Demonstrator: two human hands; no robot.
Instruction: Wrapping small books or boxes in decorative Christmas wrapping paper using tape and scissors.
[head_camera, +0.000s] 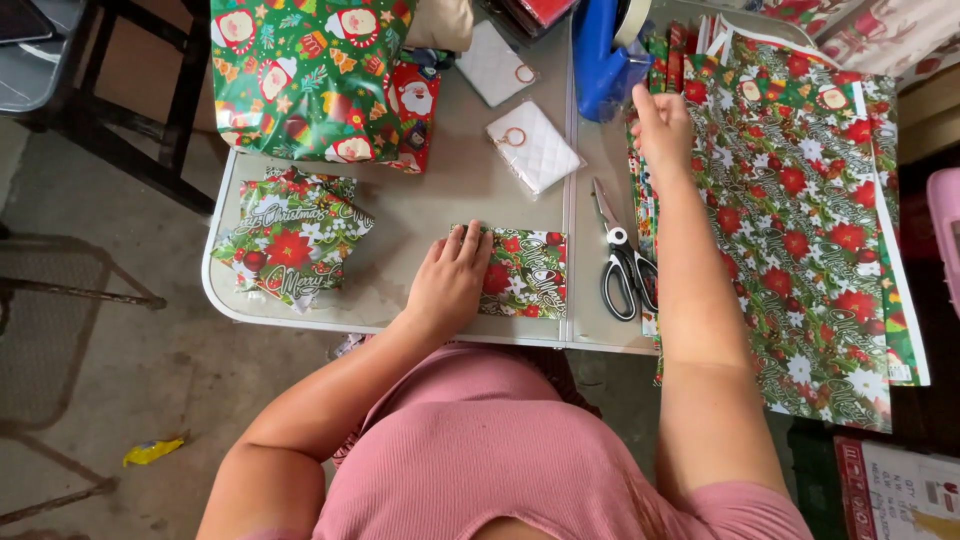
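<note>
While the left hand lies flat, fingers together, on a small wrapped parcel near the tabletop front edge, the right hand reaches to the blue tape dispenser, fingers loosely curled, gripping nothing visible. Scissors lie between parcel and wrapping sheets.

Grey folding table, concrete floor — daylight

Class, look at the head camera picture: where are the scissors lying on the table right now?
The scissors lie on the table right of centre, handles toward the person, between the small wrapped package under the left hand and the wrapping paper sheets.
</note>
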